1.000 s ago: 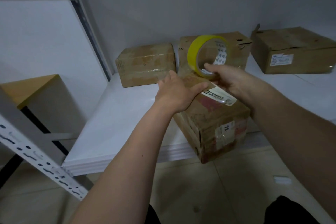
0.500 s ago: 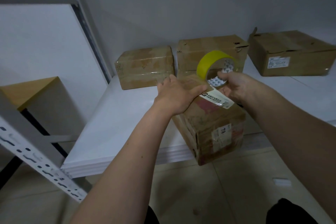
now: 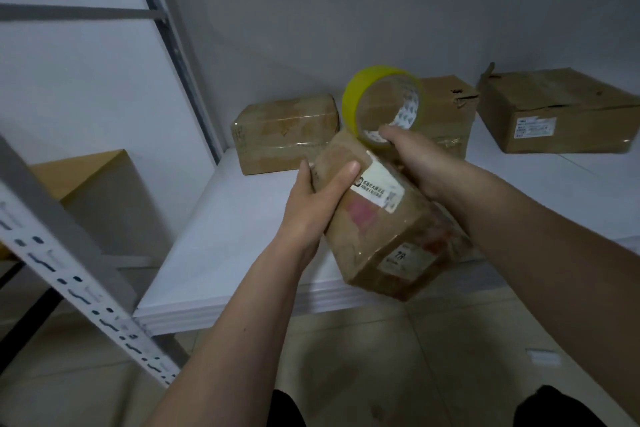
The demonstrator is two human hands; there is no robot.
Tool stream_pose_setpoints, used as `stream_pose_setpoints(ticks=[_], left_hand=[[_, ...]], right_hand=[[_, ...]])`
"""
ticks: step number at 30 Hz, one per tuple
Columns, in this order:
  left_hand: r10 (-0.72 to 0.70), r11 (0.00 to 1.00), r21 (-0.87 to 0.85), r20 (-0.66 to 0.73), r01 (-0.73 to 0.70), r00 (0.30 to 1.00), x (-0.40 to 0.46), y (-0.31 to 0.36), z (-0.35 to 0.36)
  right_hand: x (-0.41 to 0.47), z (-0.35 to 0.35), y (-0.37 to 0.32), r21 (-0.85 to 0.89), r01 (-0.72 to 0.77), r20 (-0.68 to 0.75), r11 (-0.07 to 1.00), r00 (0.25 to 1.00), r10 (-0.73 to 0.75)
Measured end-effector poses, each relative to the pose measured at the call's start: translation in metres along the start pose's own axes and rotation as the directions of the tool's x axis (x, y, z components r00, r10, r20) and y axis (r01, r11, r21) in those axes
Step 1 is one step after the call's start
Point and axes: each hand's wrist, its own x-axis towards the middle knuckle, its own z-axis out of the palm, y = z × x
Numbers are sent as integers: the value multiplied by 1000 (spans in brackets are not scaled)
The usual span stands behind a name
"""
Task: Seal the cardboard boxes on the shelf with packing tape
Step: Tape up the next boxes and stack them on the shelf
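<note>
Left hand (image 3: pixel 311 198) curled around the box (image 3: pixel 381 218), thumb on top; right hand (image 3: pixel 412 156) gripping the tape roll (image 3: pixel 353 97), both forearms extended.

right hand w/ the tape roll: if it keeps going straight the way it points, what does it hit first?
Probably the middle box at the back of the shelf. The right hand holds the tape roll pointing up and away, and that box sits directly behind the roll. Depth between them is unclear.

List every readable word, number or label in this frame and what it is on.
"7R": handwritten on the white sticker on the end face of the held box.
White shipping label on the held box's top: printed characters and a code, too blurred to read.
White label on the far right box: too small to read.
Tape roll core: repeated print, unreadable.
</note>
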Motion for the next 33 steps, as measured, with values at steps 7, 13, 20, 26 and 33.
stream_pose_setpoints(ticks=[7, 13, 20, 26, 33], left_hand=[[126, 991, -41, 60, -124, 990, 8, 22, 0], [-16, 985, -169, 20, 19, 1000, 14, -5, 10], [-109, 989, -103, 11, 109, 994, 15, 0, 7], [-97, 994, -53, 32, 98, 995, 15, 3, 4], [-58, 998, -4, 32, 58, 998, 18, 9, 6]], right_hand=[[-14, 18, -38, -579, 229, -52, 782, 947, -316], [-3, 27, -25, -756, 131, -15, 641, 976, -218], [6, 8, -27, -567, 126, -106, 814, 969, -223], [6, -7, -28, -313, 79, -257, 947, 952, -165], [8, -9, -17, -171, 26, -193, 985, 979, -59]])
